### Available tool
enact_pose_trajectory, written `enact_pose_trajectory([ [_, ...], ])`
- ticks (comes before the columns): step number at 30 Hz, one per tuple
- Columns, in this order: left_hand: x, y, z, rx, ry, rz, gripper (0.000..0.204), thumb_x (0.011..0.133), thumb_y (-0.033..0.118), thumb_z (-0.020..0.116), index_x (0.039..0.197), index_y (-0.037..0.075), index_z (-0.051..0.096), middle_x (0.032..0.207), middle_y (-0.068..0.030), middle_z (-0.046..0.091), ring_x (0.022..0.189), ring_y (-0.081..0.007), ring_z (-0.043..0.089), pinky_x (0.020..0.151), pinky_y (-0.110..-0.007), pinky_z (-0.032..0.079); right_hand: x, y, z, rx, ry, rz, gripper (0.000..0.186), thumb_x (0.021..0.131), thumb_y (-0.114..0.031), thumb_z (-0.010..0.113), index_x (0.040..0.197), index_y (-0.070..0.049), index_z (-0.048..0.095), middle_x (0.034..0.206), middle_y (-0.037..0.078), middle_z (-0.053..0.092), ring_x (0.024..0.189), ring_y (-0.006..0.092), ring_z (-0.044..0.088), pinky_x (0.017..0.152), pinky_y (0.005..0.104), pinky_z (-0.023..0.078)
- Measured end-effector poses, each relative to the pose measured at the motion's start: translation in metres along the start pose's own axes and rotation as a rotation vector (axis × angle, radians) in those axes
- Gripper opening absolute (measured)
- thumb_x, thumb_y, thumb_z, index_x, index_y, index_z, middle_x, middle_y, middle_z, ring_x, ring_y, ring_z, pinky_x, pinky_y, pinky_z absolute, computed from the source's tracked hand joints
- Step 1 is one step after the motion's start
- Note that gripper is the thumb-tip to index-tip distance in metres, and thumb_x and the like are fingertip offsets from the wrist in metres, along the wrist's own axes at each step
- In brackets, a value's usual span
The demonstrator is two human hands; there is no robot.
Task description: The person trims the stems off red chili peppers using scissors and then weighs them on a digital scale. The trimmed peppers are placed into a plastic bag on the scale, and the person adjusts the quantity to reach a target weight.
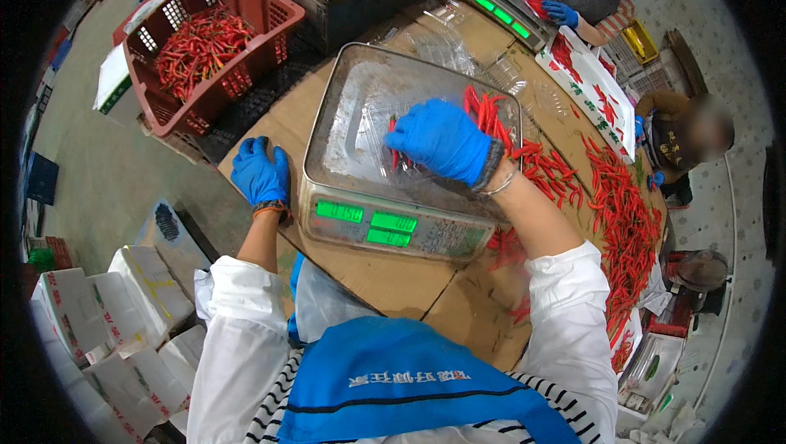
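Observation:
My right hand (442,142), in a blue glove, is above the steel pan of a digital scale (330,108). Its fingers are closed, and red chili peppers (394,142) show at the fingertips. Under the hand lies a clear plastic box (374,134), mostly hidden by the glove. More chilies (488,111) lie on the right side of the pan. My left hand (260,172), also gloved in blue, lies on the cardboard edge left of the scale. Its fingers are spread and hold nothing.
A red-brown crate of chilies (282,20) stands at far left. A long chili pile (614,223) covers the table's right side, near a white tray (573,44). Clear boxes (430,49) lie behind the scale. Two people work at far right, one beside another scale (532,37).

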State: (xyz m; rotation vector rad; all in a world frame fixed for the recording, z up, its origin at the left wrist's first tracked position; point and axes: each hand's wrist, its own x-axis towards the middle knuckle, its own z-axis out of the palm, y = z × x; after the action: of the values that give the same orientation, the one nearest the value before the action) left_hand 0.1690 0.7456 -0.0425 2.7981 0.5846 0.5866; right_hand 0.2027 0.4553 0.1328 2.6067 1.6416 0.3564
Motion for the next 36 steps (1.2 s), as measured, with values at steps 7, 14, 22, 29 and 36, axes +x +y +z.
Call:
enact_pose_trajectory([
  [7, -0.003, -0.011, -0.001, 0.021, 0.05, -0.001, 0.033, 0.079, 0.033, 0.062, 0.105, 0.014, 0.064, 0.12, -0.0118, 0.057, 0.099, -0.0321, 0.057, 0.081, -0.044, 0.046, -0.076, 0.043, -0.025, 0.131, 0.218, 0.426, 0.027, 0.077, -0.008, 0.059, 0.103, -0.015, 0.066, 0.091, 0.01, 0.064, 0.082, 0.0315, 0.059, 0.075, 0.0397, 0.05],
  [14, 0.0, 0.002, -0.006, 0.01, 0.014, 0.0, 0.032, 0.079, 0.034, 0.061, 0.104, 0.014, 0.065, 0.117, -0.0096, 0.058, 0.097, -0.0313, 0.057, 0.079, -0.043, 0.046, -0.173, 0.047, -0.023, -0.021, -0.078, 0.709, 0.017, 0.076, -0.01, 0.062, 0.092, -0.013, 0.066, 0.089, 0.008, 0.061, 0.086, 0.0317, 0.057, 0.076, 0.0412, 0.048],
  [22, -0.001, -0.001, -0.004, 0.014, -0.002, 0.001, 0.033, 0.08, 0.035, 0.061, 0.106, 0.014, 0.064, 0.119, -0.0109, 0.058, 0.099, -0.0317, 0.056, 0.081, -0.043, 0.046, -0.105, 0.018, -0.061, 0.488, 0.005, 0.944, 0.026, 0.077, -0.027, 0.065, 0.095, -0.008, 0.063, 0.088, 0.013, 0.066, 0.082, 0.0332, 0.063, 0.073, 0.0411, 0.05],
  [29, -0.001, -0.004, 0.0, 0.004, 0.041, 0.023, 0.032, 0.079, 0.034, 0.061, 0.105, 0.014, 0.064, 0.117, -0.0108, 0.058, 0.098, -0.0314, 0.057, 0.081, -0.043, 0.046, -0.015, -0.006, -0.011, 0.416, -0.071, 0.87, 0.033, 0.078, -0.031, 0.064, 0.101, -0.009, 0.06, 0.086, 0.014, 0.066, 0.08, 0.0299, 0.065, 0.071, 0.0391, 0.051],
  [36, -0.003, -0.009, -0.009, 0.006, 0.002, -0.019, 0.035, 0.079, 0.036, 0.061, 0.107, 0.014, 0.064, 0.12, -0.0107, 0.058, 0.098, -0.0319, 0.057, 0.082, -0.042, 0.047, -0.03, 0.0, -0.035, 0.516, 0.055, 1.025, 0.031, 0.08, -0.039, 0.063, 0.087, -0.009, 0.065, 0.081, 0.015, 0.066, 0.076, 0.0338, 0.063, 0.066, 0.0429, 0.049],
])
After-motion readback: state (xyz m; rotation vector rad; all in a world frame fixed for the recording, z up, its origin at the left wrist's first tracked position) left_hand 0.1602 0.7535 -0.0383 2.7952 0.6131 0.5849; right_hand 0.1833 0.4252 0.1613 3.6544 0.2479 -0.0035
